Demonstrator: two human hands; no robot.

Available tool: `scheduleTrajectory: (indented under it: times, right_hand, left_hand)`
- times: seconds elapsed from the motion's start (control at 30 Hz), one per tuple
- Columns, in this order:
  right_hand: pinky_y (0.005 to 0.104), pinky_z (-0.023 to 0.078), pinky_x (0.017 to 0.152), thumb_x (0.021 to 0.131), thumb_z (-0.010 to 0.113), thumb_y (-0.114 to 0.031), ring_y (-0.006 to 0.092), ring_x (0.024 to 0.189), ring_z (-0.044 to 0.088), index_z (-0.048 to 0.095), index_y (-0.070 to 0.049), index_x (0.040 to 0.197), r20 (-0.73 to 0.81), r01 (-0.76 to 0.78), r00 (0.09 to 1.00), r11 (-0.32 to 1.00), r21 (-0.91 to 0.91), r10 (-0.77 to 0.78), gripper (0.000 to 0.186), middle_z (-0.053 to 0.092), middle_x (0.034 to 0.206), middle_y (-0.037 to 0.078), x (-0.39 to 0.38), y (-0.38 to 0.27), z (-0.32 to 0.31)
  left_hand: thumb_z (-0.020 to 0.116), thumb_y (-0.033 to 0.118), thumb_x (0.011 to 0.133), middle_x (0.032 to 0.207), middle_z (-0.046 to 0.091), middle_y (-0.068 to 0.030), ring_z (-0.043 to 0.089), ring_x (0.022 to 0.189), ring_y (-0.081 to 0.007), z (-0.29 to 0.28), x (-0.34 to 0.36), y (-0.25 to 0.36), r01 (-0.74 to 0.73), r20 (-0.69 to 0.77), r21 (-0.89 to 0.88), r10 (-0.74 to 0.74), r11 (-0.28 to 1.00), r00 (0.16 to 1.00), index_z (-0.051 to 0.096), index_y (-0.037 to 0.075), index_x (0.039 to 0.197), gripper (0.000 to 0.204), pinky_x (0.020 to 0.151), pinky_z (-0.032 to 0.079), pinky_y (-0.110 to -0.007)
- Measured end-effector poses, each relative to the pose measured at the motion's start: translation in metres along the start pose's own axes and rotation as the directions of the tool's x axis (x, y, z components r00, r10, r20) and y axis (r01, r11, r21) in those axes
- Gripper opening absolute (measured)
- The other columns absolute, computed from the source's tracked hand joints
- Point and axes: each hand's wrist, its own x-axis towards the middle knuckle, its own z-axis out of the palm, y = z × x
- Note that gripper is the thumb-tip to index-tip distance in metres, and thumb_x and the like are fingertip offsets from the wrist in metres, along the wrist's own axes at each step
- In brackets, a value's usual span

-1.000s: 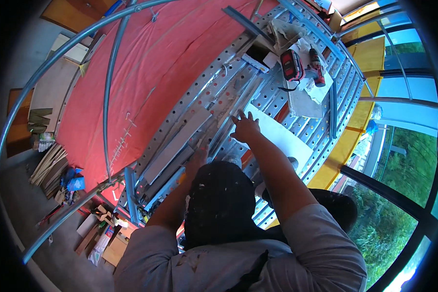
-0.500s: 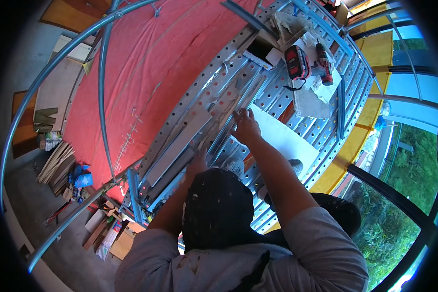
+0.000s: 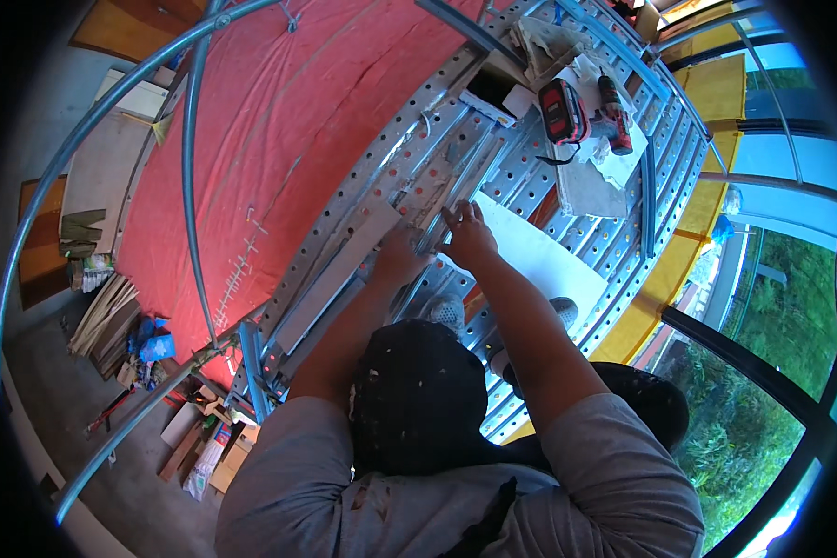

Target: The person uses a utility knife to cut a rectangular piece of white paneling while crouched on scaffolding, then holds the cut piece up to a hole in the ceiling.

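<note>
The right hand (image 3: 470,232) lies flat, fingers spread, on the near end of a long pale grey flat strip (image 3: 339,270) of board or metal; the left hand (image 3: 398,256) sits just beside it, curled over the strip's edge, though whether it grips I cannot tell; the strip lies lengthwise along the perforated galvanised steel scaffold planks (image 3: 530,177), seemingly placed but not yet fixed; right of the hands lies a smooth white rectangular panel (image 3: 544,260); further out rest a red-and-black cordless drill (image 3: 614,112) and a red battery pack (image 3: 563,110) on crumpled white cloth; left, a taut red tarpaulin (image 3: 279,121) under curved blue tubes (image 3: 188,167).
</note>
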Motion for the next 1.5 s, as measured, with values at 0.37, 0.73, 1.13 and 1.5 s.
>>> scheduleTrajectory:
  times: [0.37, 0.73, 1.13, 1.5]
  right_hand:
    - [0.0455, 0.04, 0.115, 0.081, 0.079, -0.042, 0.0422, 0.148, 0.027, 0.042, -0.017, 0.152, -0.006, 0.022, 1.0, 1.0, 0.017, -0.022, 0.083, 0.03, 0.157, 0.021, -0.008, -0.006, 0.005]
    - [0.0525, 0.034, 0.117, 0.079, 0.081, -0.035, 0.0415, 0.15, 0.025, 0.046, -0.02, 0.149, -0.019, -0.015, 1.0, 1.0, 0.008, 0.015, 0.079, 0.028, 0.16, 0.019, -0.008, -0.009, 0.01]
    - [0.0478, 0.031, 0.12, 0.08, 0.08, -0.039, 0.0439, 0.149, 0.025, 0.043, -0.017, 0.152, -0.037, -0.02, 0.999, 1.0, 0.025, 0.021, 0.083, 0.03, 0.158, 0.02, -0.006, -0.003, 0.016]
    - [0.0483, 0.032, 0.119, 0.081, 0.078, -0.039, 0.0435, 0.15, 0.022, 0.033, -0.018, 0.158, -0.082, -0.125, 0.989, 0.992, 0.007, 0.125, 0.091, 0.016, 0.165, 0.022, -0.001, -0.004, 0.026]
  left_hand:
    - [0.083, 0.03, 0.076, 0.121, 0.065, -0.0274, 0.064, 0.115, -0.0411, 0.013, -0.004, -0.023, 0.047, -0.033, 0.082, -0.044, 0.996, 0.998, 0.053, -0.001, 0.138, 0.076, 0.1, 0.049, -0.046]
    - [0.079, 0.027, 0.08, 0.11, 0.068, -0.0275, 0.065, 0.105, -0.0442, 0.016, -0.015, -0.024, 0.133, -0.022, -0.081, -0.135, 0.988, 0.991, 0.059, 0.001, 0.125, 0.056, 0.09, 0.051, -0.051]
    - [0.079, 0.032, 0.079, 0.113, 0.067, -0.0264, 0.064, 0.11, -0.0436, 0.016, -0.014, -0.016, 0.118, -0.055, 0.005, -0.118, 0.993, 0.991, 0.059, -0.002, 0.125, 0.06, 0.096, 0.049, -0.049]
    - [0.085, 0.039, 0.078, 0.09, 0.069, -0.0111, 0.068, 0.082, -0.018, -0.019, -0.039, -0.012, 0.731, 0.625, -0.626, -0.385, 0.272, 0.679, 0.065, 0.003, 0.092, 0.044, 0.069, 0.051, -0.035]
